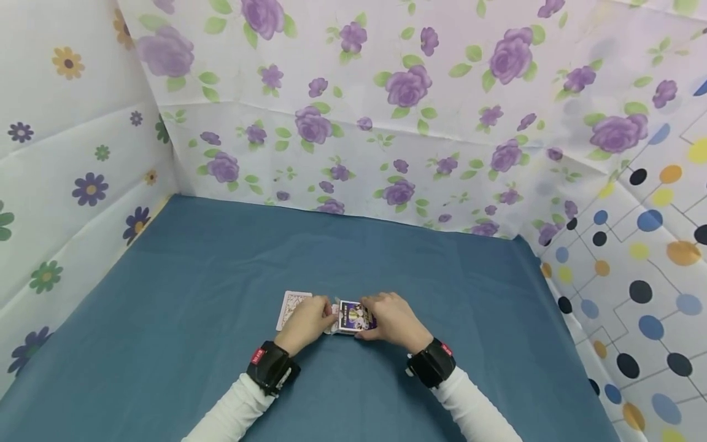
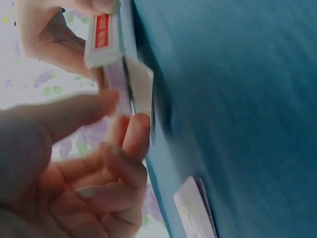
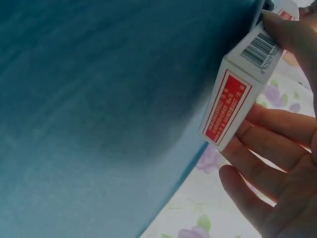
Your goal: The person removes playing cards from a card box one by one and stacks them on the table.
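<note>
The box sits between the two hands, its dark picture side up and its open end facing left. Whether it rests on the cloth or is held just above, I cannot tell. The right hand grips the box at its right end, thumb on the near side with the barcode, the other fingers on the far side. A red panel covers most of the right end face.

The left hand is at the open end of the box, thumb and index finger pinching the cards there, which show only as a narrow strip, blurred in the left wrist view. Its other fingers are curled. A pale flap stands out from that same end.

Left of the box, partly behind the left hand, a patterned card lies on the cloth; whether it is one or several, I cannot tell.

Nearer the person than the box, each wrist wears a black band below which a white sleeve begins. Beyond the box hangs a sheet with purple roses.
</note>
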